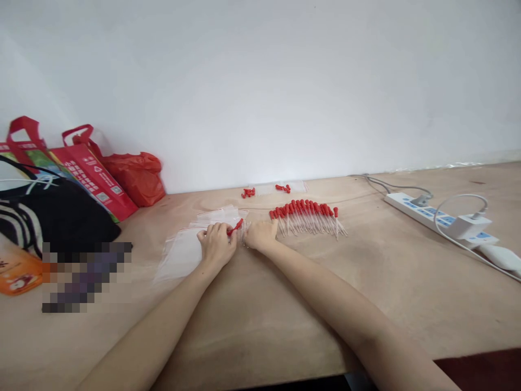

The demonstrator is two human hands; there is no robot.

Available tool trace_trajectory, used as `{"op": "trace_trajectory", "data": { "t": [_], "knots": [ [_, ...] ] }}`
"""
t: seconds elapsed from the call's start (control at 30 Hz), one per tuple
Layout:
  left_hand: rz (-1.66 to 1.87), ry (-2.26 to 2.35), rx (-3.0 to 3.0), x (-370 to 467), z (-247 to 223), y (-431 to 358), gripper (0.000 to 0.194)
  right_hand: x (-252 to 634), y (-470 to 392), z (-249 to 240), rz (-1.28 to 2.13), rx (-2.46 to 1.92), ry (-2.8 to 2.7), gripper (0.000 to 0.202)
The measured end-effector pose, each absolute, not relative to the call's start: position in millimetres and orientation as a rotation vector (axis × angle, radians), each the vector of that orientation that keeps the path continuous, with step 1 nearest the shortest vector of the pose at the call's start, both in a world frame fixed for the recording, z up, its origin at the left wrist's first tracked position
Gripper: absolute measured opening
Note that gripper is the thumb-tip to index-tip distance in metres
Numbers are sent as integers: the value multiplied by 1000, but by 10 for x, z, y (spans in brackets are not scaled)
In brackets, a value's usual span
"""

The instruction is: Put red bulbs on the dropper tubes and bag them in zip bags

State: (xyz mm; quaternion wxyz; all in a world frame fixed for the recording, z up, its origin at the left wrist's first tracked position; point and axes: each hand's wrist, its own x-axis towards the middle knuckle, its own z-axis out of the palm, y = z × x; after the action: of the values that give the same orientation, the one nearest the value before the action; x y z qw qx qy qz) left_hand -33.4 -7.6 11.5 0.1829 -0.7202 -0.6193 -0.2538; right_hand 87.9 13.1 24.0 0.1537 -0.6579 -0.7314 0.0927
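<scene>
Wall (260,98), one and pale, stands behind one wooden table (252,326). At the left lie two printed carrier bags (93,179), mostly red where they show, one plain red plastic bag (136,176), one black bag (77,217) with pale stripes, and one orange packet (20,274); one pixelated object (87,278) is beside them. At the right is one white power strip (435,214) with one grey plug (421,201) and one white adapter (468,226) on it, and a second white block (500,256) just beside its near end.

Several clear zip bags (183,252) overlap left of centre, too many edges hidden to count. Right of the two hands, one curved row of red-topped clear droppers (309,214) lies fanned out, roughly twenty; overlap prevents an exact count.

The left hand (218,243) has its fingers bent and bunched at one red piece (235,227), touching it; whether they pinch it, I cannot tell. The right hand (260,235) is curled beside a small bunch of clear tubes (245,233), its fingertips hidden, so their grip cannot be told. Two small red clusters (248,193) lie near the wall.
</scene>
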Motion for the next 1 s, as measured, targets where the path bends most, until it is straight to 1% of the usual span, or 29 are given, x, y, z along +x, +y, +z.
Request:
{"op": "trace_trajectory", "data": {
  "t": [0.2, 0.27, 0.37, 0.53, 0.63, 0.7, 0.8, 1.0],
  "knots": [
    [-834, -1712, -2107, -327, 153, -168, 9, 892, 122, 259, 277, -1883, -2109, 30],
    [-866, -1652, -2170, -305, 160, -215, 8, 979, 95, 257, 215, -1843, -2078, 31],
    [-860, -1488, -2335, -207, 156, -315, 14, 1250, 21, 199, 83, -1746, -2054, 29],
    [-749, -1231, -2612, 25, 96, -469, 16, 1955, -194, -62, 7, -1294, -2158, 20],
    [-743, -1245, -2650, 78, 50, -475, 14, 2295, -330, -179, 11, -1181, -2165, 19],
    [-759, -1279, -2648, 77, 26, -447, 16, 2408, -396, -198, -11, -1171, -2156, 22],
    [-757, -1297, -2655, 72, 6, -405, 16, 2411, -456, -159, -62, -1141, -2215, 25],
    [-797, -1337, -2729, 129, 25, -452, 16, 2262, -512, -69, -100, -1036, -2298, 21]
  ]
}}
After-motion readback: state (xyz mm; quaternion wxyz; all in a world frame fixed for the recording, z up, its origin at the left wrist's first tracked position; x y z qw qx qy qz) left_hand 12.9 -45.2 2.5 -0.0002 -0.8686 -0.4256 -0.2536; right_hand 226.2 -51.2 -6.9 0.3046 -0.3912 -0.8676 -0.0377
